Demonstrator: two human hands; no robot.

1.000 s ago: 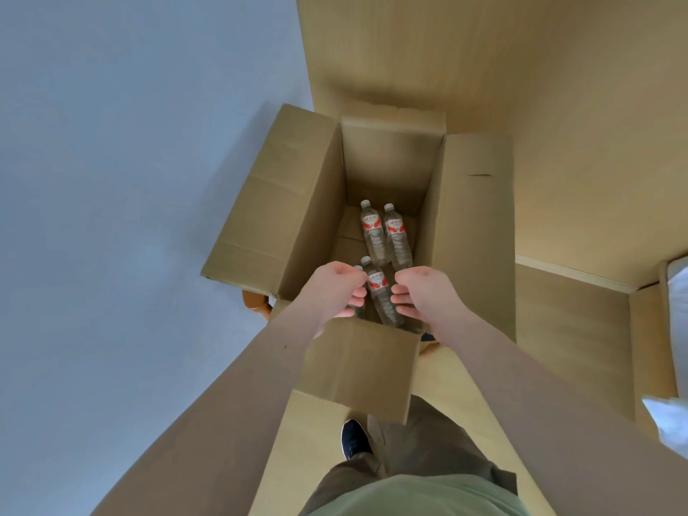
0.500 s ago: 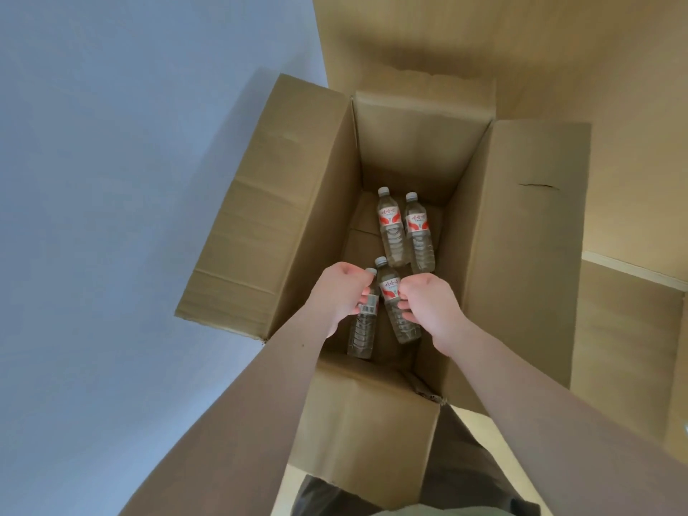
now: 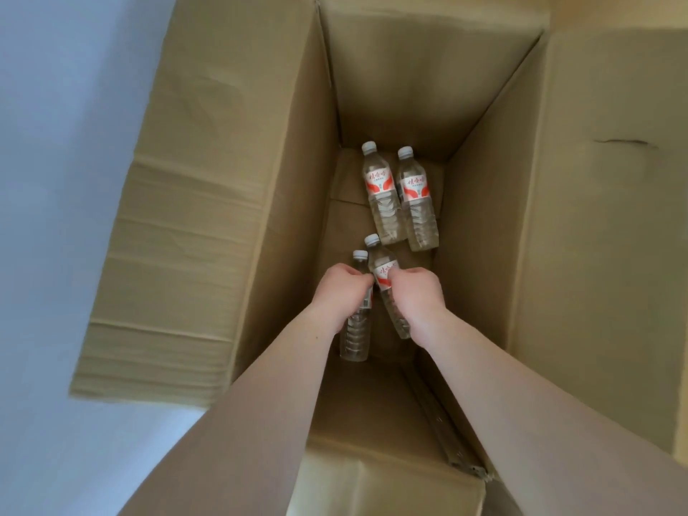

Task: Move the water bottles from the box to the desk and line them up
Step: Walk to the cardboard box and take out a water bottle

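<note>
Nearest the camera, two bare forearms are reaching down into a tall open cardboard box (image 3: 480, 232), passing over its near flap. The left hand (image 3: 340, 292) is curling its fingers around the left near bottle (image 3: 356, 331), a clear water bottle with a white cap that is lying on the box floor with its cap pointing away from the person. Just beside it, the right hand (image 3: 417, 296) is gripping the right near bottle (image 3: 383, 271) around its red-and-white label; this bottle is lying tilted, its cap leaning toward the left bottle's cap, so that the two necks are almost touching. Whether either bottle is lifting off the floor cannot be told.

Farther in, near the far wall of the box, the far left bottle (image 3: 381, 195) and the far right bottle (image 3: 417, 202) are lying side by side, touching along their lengths, caps pointing away, red labels facing up. All four bottles are sitting inside the box.

The box's side flaps are standing open to the left and right. A pale blue-grey wall (image 3: 56, 180) is showing to the left of the box.
</note>
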